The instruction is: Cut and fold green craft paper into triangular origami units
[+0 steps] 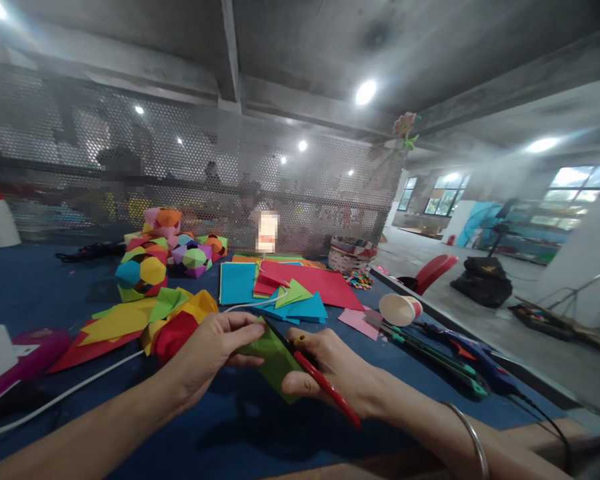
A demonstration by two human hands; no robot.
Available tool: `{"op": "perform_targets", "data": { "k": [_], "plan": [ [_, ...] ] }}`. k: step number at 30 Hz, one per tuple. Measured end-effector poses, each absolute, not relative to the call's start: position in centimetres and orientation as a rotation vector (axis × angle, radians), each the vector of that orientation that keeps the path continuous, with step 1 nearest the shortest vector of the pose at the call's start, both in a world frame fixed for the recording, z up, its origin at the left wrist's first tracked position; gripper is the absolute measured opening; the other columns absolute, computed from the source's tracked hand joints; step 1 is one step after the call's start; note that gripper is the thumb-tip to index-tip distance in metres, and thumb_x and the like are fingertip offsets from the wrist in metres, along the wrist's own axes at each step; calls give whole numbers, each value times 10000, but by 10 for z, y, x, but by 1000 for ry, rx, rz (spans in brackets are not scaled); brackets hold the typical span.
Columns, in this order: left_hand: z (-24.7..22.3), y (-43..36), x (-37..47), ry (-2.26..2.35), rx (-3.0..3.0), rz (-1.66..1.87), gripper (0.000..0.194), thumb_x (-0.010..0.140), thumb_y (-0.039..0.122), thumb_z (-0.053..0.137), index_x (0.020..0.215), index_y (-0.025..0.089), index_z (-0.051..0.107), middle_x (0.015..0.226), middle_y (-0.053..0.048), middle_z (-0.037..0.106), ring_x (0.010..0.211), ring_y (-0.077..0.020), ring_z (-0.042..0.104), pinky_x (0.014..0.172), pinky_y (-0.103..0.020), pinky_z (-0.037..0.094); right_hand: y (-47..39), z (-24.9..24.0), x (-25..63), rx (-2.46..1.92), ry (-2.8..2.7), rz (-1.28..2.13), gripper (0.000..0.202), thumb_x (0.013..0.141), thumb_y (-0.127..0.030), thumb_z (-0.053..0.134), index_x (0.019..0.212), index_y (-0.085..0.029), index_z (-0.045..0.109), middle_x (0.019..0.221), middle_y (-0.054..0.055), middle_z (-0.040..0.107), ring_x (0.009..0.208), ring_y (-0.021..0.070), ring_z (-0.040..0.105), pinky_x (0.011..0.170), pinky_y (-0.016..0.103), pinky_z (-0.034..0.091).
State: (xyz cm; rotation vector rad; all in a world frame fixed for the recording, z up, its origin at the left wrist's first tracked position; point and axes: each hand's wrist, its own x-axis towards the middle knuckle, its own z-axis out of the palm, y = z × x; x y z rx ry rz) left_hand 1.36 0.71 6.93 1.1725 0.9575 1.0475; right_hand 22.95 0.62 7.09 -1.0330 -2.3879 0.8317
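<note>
A piece of green paper (276, 365) is pinched between the thumb and fingers of my left hand (220, 341). Red-handled scissors (330, 390) are in my right hand (337, 367), whose fingers wrap round the handles. The dark blades lie along the upper edge of the green paper; whether they have cut into it I cannot tell. Just beyond my left hand sit folded yellow, green and red paper pieces (180, 327). Blue and light green paper sheets (300, 303) lie past the scissors' tips.
Multicoloured paper balls (145, 270) are piled at the back left. A red sheet (325, 283) lies near a woven basket (353, 255). On the right are a tipped paper cup (400, 309), a long green-and-black tool (430, 353) and a blue glue gun (473, 360). A white cable (80, 383) crosses the table.
</note>
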Motion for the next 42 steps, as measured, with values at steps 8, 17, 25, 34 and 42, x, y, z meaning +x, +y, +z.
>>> {"op": "perform_targets", "data": {
  "k": [8,17,25,34,42],
  "plan": [
    [71,6,13,947,1175,1027,438,505,514,949,730,174,787,759,-55,758,766,-207,694,646,-267,571,5,69,229,-1068,-2386,729,706,776,-898,570,740,-210,418,613,-81,329,594,97,211,488,249,194],
    [69,7,12,947,1175,1012,493,470,560,961,728,172,799,746,-57,756,743,-190,684,633,-246,572,7,67,229,-1051,-2388,692,675,816,-857,577,725,-209,413,605,-85,323,590,97,214,486,253,190],
    [68,7,12,938,1184,998,492,480,573,958,727,175,806,760,-58,759,739,-183,683,633,-239,569,9,63,229,-1005,-2403,626,671,849,-857,527,710,-214,398,585,-88,328,562,92,219,472,252,197],
    [67,7,12,944,1186,984,497,478,588,962,698,173,798,733,-40,742,710,-158,662,636,-225,580,10,61,230,-1026,-2385,621,697,839,-879,510,679,-213,382,557,-87,309,554,88,208,476,250,192],
    [69,6,12,973,1153,1006,538,450,604,970,691,162,779,745,-29,724,736,-151,657,623,-201,580,16,69,241,-1291,-2296,393,573,959,-742,474,789,-199,537,656,-13,572,549,118,447,525,250,293]
  ]
}}
